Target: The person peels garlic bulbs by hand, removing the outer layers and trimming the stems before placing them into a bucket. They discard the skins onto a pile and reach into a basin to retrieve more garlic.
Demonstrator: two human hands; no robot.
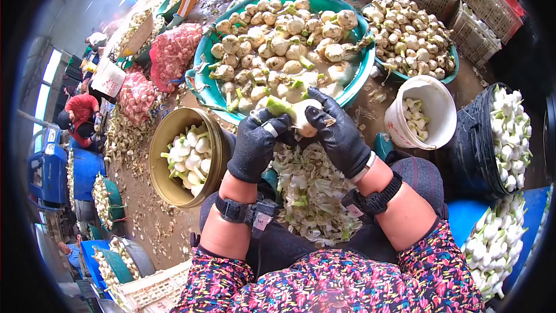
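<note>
Both gloved hands meet over my lap around one garlic bulb with a cut green stem pointing left. My left hand, in a black glove, is closed on its stem side. From the right, my right hand, also black-gloved, grips the bulb's root side with thumb and fingers. Some fingertips are hidden behind the bulb. Just beyond the hands stands a green tub of soiled garlic bulbs in murky water. Beneath them lies a heap of peeled garlic skins.
A tan bucket of white bulbs stands left; a white bucket with small bulbs stands right. Black bucket, blue container and plastic crates line the right. Red mesh sacks and a person in red are left.
</note>
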